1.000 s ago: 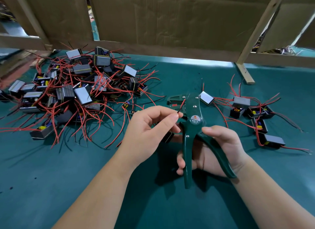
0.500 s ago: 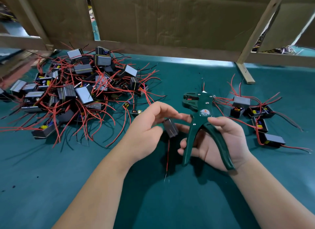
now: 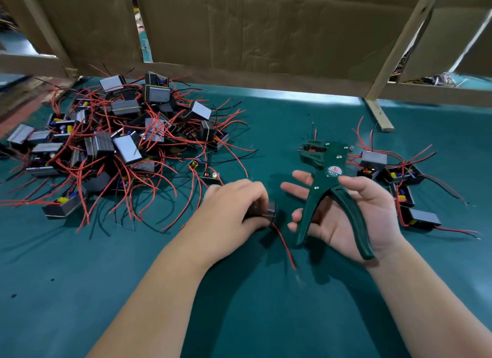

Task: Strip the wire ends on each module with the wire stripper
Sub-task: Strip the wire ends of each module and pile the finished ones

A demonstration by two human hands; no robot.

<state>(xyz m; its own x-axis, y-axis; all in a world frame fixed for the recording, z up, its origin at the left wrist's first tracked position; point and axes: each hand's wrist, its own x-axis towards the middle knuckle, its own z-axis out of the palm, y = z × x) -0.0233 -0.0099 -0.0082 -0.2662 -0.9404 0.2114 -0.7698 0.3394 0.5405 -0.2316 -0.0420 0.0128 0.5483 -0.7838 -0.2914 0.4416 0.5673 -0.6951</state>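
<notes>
Module (image 3: pixel 269 211) – gripped in curled fingers of left hand (image 3: pixel 234 208), red wire (image 3: pixel 283 244) trailing out below thumb | wire stripper (image 3: pixel 328 187) – across palm of right hand (image 3: pixel 346 216), thumb hooked over it, fingers loosely extended, handles spread | module heap (image 3: pixel 111 144) left of left hand | small module group (image 3: pixel 394 176) beyond right fingers.

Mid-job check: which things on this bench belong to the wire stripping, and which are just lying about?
In the job:
- wire stripper, held in the right hand
- module with red wire, gripped by the left hand
- big module pile
- small module group

Lying about:
- cardboard panels
- wooden strut
</notes>
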